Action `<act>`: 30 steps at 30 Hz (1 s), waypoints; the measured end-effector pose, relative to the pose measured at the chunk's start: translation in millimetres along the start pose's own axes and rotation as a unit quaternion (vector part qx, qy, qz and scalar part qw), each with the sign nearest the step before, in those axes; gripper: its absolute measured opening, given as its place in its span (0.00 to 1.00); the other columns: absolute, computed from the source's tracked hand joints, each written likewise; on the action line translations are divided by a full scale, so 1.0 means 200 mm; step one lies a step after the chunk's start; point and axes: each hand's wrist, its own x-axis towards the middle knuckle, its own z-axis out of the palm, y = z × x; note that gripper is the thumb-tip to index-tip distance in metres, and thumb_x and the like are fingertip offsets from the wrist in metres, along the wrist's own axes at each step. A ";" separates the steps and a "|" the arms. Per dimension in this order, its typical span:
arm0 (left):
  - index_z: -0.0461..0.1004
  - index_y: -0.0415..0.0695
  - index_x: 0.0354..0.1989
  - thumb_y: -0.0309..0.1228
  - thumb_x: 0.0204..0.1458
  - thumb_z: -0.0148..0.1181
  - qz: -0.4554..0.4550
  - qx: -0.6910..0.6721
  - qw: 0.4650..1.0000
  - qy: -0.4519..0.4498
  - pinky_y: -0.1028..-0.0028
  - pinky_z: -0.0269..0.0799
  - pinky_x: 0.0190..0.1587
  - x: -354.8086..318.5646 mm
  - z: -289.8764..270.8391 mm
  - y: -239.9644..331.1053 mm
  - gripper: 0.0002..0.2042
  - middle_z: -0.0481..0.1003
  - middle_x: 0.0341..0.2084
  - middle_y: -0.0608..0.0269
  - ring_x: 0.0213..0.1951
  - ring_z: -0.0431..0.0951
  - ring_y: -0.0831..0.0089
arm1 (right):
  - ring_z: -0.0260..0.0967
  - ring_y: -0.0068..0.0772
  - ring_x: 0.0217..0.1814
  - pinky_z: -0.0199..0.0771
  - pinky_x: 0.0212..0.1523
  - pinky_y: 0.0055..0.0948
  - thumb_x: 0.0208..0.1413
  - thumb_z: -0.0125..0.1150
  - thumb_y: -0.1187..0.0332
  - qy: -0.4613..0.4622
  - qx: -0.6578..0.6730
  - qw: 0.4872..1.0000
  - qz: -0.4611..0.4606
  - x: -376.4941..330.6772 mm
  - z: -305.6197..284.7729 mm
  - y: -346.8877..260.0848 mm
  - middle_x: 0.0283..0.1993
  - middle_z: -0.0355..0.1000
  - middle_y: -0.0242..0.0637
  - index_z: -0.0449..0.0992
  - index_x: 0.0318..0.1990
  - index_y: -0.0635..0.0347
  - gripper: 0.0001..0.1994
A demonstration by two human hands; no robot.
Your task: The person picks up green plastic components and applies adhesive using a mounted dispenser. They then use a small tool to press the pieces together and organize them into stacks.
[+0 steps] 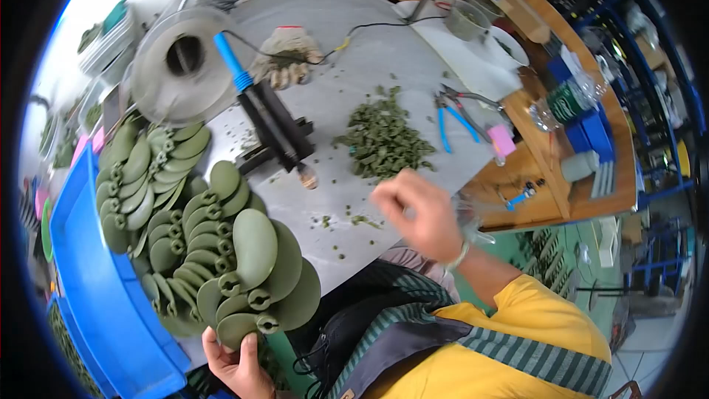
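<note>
At the lower left, my left hand pinches the edge of a dull green moulded disc piece between thumb and finger. That piece sits at the near end of rows of overlapping green disc pieces with small ring collars. Over the near side of the table, my right hand is raised with its fingers curled in. It is slightly blurred, and anything between its fingers is hidden. Just beyond it lies a heap of small green bits. A black bench tool with a blue handle stands between the rows and the heap.
A long blue tray lies along the left side. At the back left are a clear funnel-shaped hood and a work glove. Blue-handled pliers and a pink block lie right of the heap. A plastic bottle is farther right.
</note>
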 end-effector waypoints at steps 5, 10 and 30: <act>0.63 0.33 0.61 0.15 0.53 0.59 -0.059 -0.050 0.994 -0.077 0.74 0.74 0.50 0.04 0.15 -0.01 0.26 0.76 0.46 0.58 0.45 0.78 0.72 | 0.75 0.44 0.34 0.74 0.37 0.38 0.56 0.62 0.71 -0.005 -0.181 0.970 0.162 -0.01 -0.36 0.50 0.35 0.73 0.43 0.79 0.38 0.62 0.06; 0.65 0.34 0.58 0.15 0.52 0.61 -0.104 -0.019 0.974 -0.200 0.77 0.73 0.48 0.11 0.27 0.01 0.23 0.77 0.44 0.59 0.44 0.78 0.75 | 0.75 0.45 0.33 0.74 0.37 0.39 0.54 0.63 0.69 -0.069 -0.164 0.965 0.193 -0.04 -0.37 0.64 0.33 0.74 0.42 0.81 0.38 0.61 0.07; 0.68 0.34 0.56 0.14 0.53 0.63 -0.196 -0.105 0.952 -0.210 0.76 0.76 0.50 0.18 0.37 -0.13 0.21 0.80 0.44 0.57 0.45 0.80 0.74 | 0.75 0.32 0.37 0.74 0.41 0.27 0.55 0.65 0.77 -0.015 -0.107 0.983 0.148 -0.08 -0.35 0.64 0.41 0.75 0.38 0.78 0.43 0.66 0.08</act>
